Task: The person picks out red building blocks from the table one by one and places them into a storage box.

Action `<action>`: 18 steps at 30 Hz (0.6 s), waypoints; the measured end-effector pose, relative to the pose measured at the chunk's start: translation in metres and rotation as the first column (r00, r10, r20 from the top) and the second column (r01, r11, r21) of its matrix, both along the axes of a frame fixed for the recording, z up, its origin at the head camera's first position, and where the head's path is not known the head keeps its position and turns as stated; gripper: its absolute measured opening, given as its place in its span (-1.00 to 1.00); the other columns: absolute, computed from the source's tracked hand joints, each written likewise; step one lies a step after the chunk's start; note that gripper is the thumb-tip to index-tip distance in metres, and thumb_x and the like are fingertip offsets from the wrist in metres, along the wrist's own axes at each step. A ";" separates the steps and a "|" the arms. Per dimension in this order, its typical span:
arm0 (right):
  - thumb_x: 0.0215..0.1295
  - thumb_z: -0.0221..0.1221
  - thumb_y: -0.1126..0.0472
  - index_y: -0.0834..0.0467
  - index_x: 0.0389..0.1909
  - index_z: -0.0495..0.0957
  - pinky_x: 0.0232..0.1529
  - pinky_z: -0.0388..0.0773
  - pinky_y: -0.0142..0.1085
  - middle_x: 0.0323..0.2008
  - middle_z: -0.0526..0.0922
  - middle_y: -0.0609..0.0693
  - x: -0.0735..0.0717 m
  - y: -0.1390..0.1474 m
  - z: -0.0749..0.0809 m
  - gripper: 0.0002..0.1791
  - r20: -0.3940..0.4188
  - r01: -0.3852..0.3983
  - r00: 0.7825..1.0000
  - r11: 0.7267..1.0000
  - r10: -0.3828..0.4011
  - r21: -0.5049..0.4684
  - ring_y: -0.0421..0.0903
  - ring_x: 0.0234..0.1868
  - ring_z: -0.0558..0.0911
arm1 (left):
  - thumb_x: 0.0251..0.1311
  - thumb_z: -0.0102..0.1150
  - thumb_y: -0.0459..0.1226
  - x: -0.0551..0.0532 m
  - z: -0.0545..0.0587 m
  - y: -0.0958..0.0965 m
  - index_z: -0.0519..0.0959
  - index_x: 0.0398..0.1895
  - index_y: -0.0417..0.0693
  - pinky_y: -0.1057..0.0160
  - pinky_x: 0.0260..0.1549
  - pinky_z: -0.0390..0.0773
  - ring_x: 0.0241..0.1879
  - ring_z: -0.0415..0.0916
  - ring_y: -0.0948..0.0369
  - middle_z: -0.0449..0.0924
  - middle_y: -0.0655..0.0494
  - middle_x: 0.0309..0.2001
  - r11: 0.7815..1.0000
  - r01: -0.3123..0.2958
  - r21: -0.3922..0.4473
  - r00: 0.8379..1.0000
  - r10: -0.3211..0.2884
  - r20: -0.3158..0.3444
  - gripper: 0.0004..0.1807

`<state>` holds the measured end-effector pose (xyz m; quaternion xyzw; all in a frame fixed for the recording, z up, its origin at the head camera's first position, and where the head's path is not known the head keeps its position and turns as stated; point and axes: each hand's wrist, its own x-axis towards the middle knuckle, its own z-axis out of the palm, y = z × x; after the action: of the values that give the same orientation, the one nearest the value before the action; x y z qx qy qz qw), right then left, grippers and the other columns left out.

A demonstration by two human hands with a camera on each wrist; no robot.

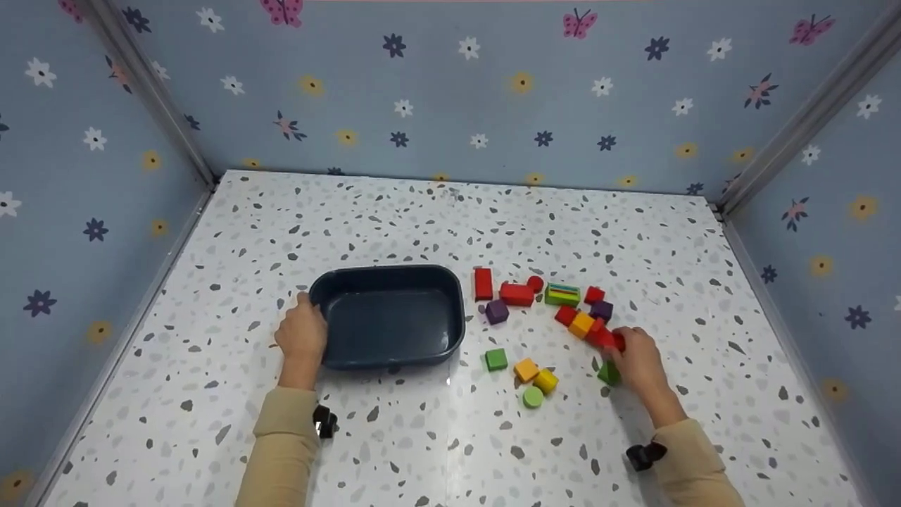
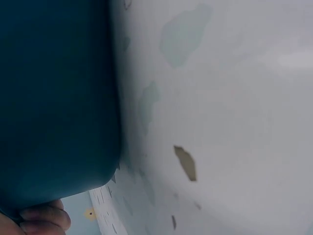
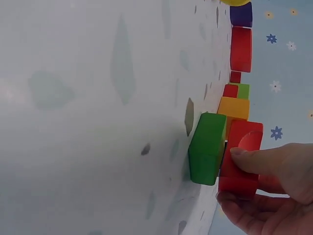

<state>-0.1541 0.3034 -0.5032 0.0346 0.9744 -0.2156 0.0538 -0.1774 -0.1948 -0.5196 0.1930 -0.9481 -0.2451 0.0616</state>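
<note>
My left hand (image 1: 303, 332) grips the left rim of a dark blue rectangular tub (image 1: 387, 279), which stands on the table with nothing inside. In the left wrist view, curled fingertips (image 2: 46, 218) show at the tub's edge. On the other side, my right hand (image 1: 639, 360) pinches a red block (image 3: 240, 131) with a curved mark on its face, thumb on one side and fingers on the other. A green block (image 3: 205, 147) lies right beside it. Just beyond, an orange block (image 1: 582, 324) and another red block (image 1: 566, 315) sit in a row.
Between tub and right hand lie several loose blocks: a purple cube (image 1: 497, 311), a green cube (image 1: 496, 359), a yellow block (image 1: 545, 381) and a light green cylinder (image 1: 533, 397). Farther back is a striped green block (image 1: 562, 294). Flowered walls (image 1: 450, 91) enclose the speckled table (image 1: 394, 451).
</note>
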 end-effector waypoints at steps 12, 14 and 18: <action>0.13 0.15 0.33 0.42 -0.06 0.41 -0.16 0.40 -0.07 -0.22 0.46 0.27 0.005 -0.017 0.014 -0.64 -0.025 -0.050 0.998 0.999 0.050 0.007 0.07 -0.26 0.44 | 0.23 -0.11 -0.30 0.000 -0.002 0.002 0.30 -0.15 -0.31 -0.19 -0.47 0.37 -0.38 0.47 -0.30 0.48 -0.45 -0.34 1.000 -0.011 -0.016 0.999 0.011 -0.032 -0.77; 0.13 0.16 0.31 0.42 -0.08 0.43 -0.20 0.41 -0.09 -0.26 0.47 0.25 0.005 -0.021 0.016 -0.64 -0.039 -0.059 0.997 0.998 0.060 0.012 0.05 -0.29 0.44 | 0.22 -0.10 -0.30 0.001 -0.002 0.001 0.30 -0.15 -0.31 -0.19 -0.47 0.38 -0.38 0.47 -0.30 0.48 -0.45 -0.35 1.000 -0.014 -0.017 0.999 0.013 -0.040 -0.77; 0.11 0.19 0.30 0.41 -0.10 0.44 -0.24 0.43 -0.10 -0.29 0.47 0.23 0.005 -0.030 0.020 -0.64 -0.083 -0.085 0.993 0.996 0.086 0.010 0.05 -0.31 0.47 | 0.22 -0.09 -0.30 0.001 -0.001 0.001 0.31 -0.14 -0.31 -0.19 -0.47 0.38 -0.38 0.47 -0.29 0.49 -0.44 -0.34 1.000 -0.016 -0.014 0.999 0.015 -0.046 -0.76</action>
<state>-0.1488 0.2739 -0.4827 -0.0159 0.9771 -0.2110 0.0222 -0.1765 -0.1937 -0.5209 0.1943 -0.9466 -0.2422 0.0865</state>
